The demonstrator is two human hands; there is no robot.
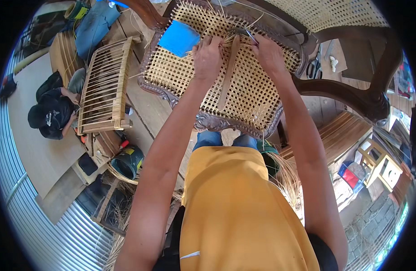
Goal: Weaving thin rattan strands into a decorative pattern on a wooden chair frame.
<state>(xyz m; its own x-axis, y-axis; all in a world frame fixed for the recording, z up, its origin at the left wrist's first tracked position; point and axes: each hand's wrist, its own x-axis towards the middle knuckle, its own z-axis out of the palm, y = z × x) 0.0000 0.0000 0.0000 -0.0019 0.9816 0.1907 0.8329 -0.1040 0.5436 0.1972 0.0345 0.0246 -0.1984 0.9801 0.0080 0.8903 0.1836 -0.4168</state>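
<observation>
A carved dark-wood chair frame with a woven cane seat (248,90) lies before me. My left hand (208,58) rests on the far part of the weave, its fingers closed on loose cane strands (227,41). Just right of it, my right hand (269,55) grips a slim pointed metal tool (250,35); its exact kind is too small to tell. Between my hands a flat wooden stick (228,74) runs lengthwise over the cane. A blue square piece (178,38) sits on the seat beside my left hand.
The chair's cane back (343,13) and curved arm (343,92) rise at right, with scissors (314,68) nearby. At left, a person in a dark cap (52,115) works at a slatted cane-wrapped frame (104,86). Buckets (127,162) and cane bundles (287,178) stand near me.
</observation>
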